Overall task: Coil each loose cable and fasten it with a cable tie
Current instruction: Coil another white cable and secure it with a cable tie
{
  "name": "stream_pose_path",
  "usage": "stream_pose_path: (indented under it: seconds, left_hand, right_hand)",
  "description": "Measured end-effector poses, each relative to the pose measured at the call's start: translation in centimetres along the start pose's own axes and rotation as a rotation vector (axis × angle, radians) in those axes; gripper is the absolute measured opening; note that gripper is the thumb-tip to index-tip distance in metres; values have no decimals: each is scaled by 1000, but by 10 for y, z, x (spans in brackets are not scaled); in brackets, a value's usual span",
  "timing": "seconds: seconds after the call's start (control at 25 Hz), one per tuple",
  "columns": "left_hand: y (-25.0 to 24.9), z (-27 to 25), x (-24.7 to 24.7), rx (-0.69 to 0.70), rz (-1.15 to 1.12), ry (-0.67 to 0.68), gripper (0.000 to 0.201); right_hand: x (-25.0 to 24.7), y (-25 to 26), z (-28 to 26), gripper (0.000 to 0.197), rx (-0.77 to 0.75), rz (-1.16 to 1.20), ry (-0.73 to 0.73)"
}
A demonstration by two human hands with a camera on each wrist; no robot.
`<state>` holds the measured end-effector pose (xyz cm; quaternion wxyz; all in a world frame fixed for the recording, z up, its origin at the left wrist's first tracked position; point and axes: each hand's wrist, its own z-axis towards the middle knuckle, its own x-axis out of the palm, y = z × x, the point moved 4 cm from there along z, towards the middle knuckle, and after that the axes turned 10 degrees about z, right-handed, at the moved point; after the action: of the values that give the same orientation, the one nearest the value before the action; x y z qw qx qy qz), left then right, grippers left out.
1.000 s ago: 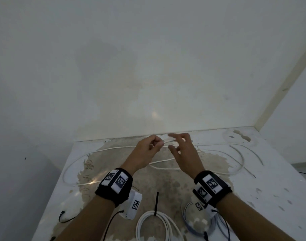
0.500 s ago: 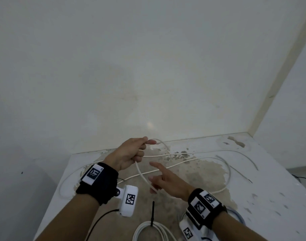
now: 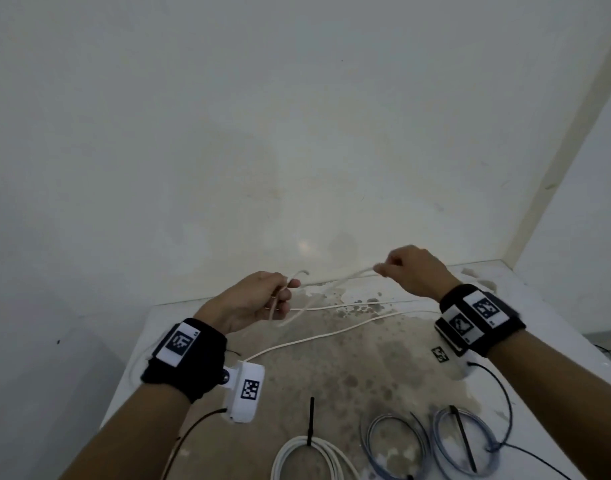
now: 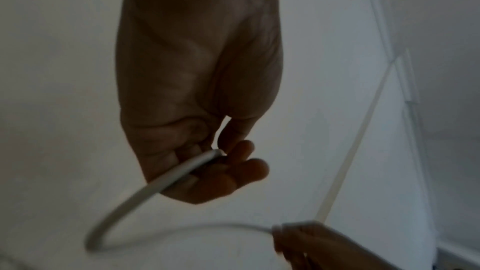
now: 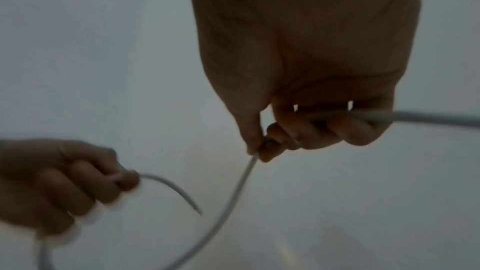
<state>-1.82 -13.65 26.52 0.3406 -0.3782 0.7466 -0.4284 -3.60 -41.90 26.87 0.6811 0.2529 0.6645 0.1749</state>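
A long loose white cable (image 3: pixel 335 332) trails over the stained table (image 3: pixel 366 375). My left hand (image 3: pixel 262 299) grips it near its free end, with a small loop hanging under the fist; its curled fingers (image 4: pixel 233 171) close round the cable (image 4: pixel 166 180). My right hand (image 3: pixel 406 268) is raised at the right and pinches the same cable further along. Its thumb and fingers (image 5: pixel 270 147) close on the cable (image 5: pixel 241 182), which runs out past the palm to the right. The stretch between the two hands sags in a curve.
At the near edge lie a coiled white cable (image 3: pixel 311 459) with a black tie (image 3: pixel 310 420) and two coiled blue-grey cables (image 3: pixel 394 441), one crossed by a black tie (image 3: pixel 465 441). Walls close the table at the back and right. Black sensor leads run from both wrists.
My right hand rose from low over the table up and to the right, taking hold of the cable and drawing it out. My left hand kept its grip with the loop.
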Motion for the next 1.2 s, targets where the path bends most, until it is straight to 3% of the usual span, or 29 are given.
stream_pose_path:
  seconds: [0.08,0.16,0.32,0.44,0.6,0.84,1.04,1.2]
  left_hand:
    - [-1,9,24,-6,-157,14,23]
    - [-6,15,42,15,-373,20,25]
    - [-22,15,42,149,-561,-58,32]
    - [-20,20,35,168,-545,-54,31]
    - [-17,17,37,169,-653,86,28]
    - [-29,11,12,220,-726,131,26]
    - [-36,5,-32,238,-605,26,28]
    - [-28,0,-27,138,-362,105,29]
  right_hand:
    - [-2,48,-10,25,-76,291,-89]
    - [13,88,-30,24,-157,576,-72]
    - [57,118,-74,27,-298,711,-114]
    - [78,109,-87,27,-343,689,-216]
    - [93,90,-85,10,-298,691,-224]
    - [108,57,-95,18,-336,678,75]
    - [104,-6,-113,23,-172,696,352]
    - [82,-42,-93,26,-72,482,244]
